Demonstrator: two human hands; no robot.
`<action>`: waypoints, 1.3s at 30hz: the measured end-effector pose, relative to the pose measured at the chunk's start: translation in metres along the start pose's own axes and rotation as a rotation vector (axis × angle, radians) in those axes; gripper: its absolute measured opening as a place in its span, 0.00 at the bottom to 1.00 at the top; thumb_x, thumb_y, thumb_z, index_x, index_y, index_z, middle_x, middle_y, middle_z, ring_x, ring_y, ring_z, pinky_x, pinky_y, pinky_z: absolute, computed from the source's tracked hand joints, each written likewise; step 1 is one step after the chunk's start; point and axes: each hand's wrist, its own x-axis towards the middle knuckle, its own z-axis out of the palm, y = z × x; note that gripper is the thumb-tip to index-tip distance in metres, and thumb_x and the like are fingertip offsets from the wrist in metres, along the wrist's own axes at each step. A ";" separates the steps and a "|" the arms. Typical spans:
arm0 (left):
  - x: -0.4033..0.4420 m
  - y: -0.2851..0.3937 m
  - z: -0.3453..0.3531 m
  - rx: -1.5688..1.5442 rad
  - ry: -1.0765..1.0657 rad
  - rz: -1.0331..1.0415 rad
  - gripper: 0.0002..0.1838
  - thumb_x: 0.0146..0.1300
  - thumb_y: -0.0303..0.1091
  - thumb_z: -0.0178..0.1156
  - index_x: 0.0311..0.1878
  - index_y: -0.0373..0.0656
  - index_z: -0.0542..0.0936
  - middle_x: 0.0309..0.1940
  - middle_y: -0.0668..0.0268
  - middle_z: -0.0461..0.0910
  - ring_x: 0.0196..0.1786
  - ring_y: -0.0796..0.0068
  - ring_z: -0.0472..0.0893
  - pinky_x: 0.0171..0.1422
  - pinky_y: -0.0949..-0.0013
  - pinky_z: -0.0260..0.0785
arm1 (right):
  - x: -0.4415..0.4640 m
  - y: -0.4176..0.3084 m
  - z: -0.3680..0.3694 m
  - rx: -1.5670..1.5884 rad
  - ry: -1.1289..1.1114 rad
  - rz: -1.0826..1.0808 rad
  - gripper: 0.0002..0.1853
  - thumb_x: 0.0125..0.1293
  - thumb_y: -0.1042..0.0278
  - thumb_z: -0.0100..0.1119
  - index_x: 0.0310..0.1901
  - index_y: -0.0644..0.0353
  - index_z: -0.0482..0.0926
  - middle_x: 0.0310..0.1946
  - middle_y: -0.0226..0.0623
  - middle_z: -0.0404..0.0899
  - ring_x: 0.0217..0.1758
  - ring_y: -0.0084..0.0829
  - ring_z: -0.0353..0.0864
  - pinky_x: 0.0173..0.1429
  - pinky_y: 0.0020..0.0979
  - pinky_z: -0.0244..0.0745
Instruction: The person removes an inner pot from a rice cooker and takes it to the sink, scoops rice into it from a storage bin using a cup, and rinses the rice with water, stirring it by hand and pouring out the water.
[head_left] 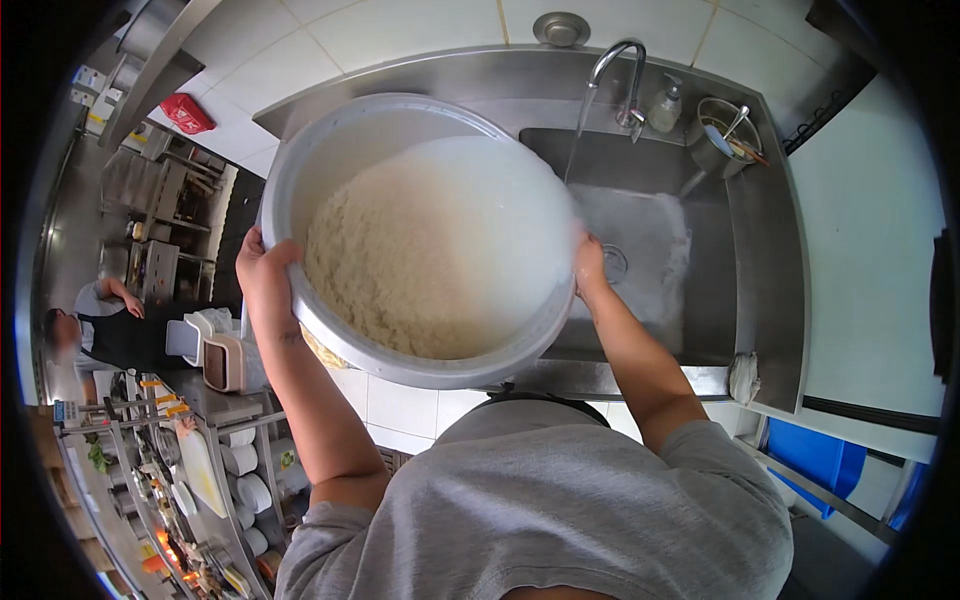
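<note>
A large round grey tub [330, 345] is tilted toward the sink, with wet white grains [385, 265] on its left side and cloudy whitish water [500, 225] pooled on the right. My left hand [265, 275] grips the tub's left rim, thumb over the edge. At the right rim, my right hand [590, 265] holds the tub from the side, its fingers partly hidden. Just beyond that hand lies the steel sink basin [715, 270], with whitish liquid on its floor around the drain [613, 263]. Water runs from the curved faucet [622, 48] behind the tub.
A soap bottle [665, 104] and a metal pot [712, 150] with utensils stand at the sink's back right. A cloth [744, 378] lies at the front right edge. On the left are a person [110, 325] in an apron and a rack [215, 440] with dishes.
</note>
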 end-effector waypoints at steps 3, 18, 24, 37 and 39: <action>0.006 -0.004 -0.001 0.020 0.010 0.005 0.19 0.38 0.22 0.53 0.40 0.33 0.73 0.30 0.64 0.75 0.30 0.75 0.73 0.38 0.76 0.64 | -0.004 -0.004 0.003 -0.021 0.025 0.002 0.22 0.68 0.55 0.45 0.43 0.71 0.75 0.34 0.40 0.79 0.34 0.30 0.77 0.38 0.30 0.73; 0.007 0.008 0.013 0.058 -0.003 0.038 0.19 0.38 0.22 0.54 0.40 0.32 0.74 0.29 0.65 0.76 0.29 0.76 0.73 0.36 0.77 0.64 | 0.012 0.019 -0.010 0.003 0.057 0.009 0.22 0.69 0.58 0.39 0.46 0.71 0.74 0.39 0.43 0.78 0.41 0.33 0.76 0.45 0.32 0.71; 0.006 0.014 0.017 0.095 -0.020 0.030 0.17 0.38 0.22 0.54 0.38 0.33 0.74 0.28 0.66 0.75 0.28 0.77 0.72 0.35 0.77 0.63 | 0.024 0.031 -0.017 -0.018 0.028 0.015 0.21 0.69 0.58 0.40 0.45 0.71 0.74 0.39 0.43 0.78 0.40 0.33 0.76 0.45 0.32 0.71; 0.009 0.019 0.024 0.129 -0.027 0.054 0.18 0.37 0.25 0.56 0.37 0.34 0.74 0.27 0.67 0.74 0.28 0.76 0.71 0.36 0.75 0.63 | 0.028 0.032 -0.018 0.092 0.020 0.071 0.21 0.69 0.57 0.41 0.47 0.69 0.74 0.39 0.42 0.78 0.38 0.33 0.78 0.44 0.32 0.73; 0.007 0.022 0.028 0.112 -0.026 0.054 0.18 0.37 0.25 0.55 0.37 0.34 0.74 0.27 0.66 0.74 0.28 0.76 0.71 0.36 0.75 0.63 | 0.022 0.027 -0.017 0.123 0.013 0.093 0.21 0.69 0.57 0.41 0.46 0.70 0.74 0.41 0.43 0.77 0.41 0.33 0.76 0.46 0.32 0.71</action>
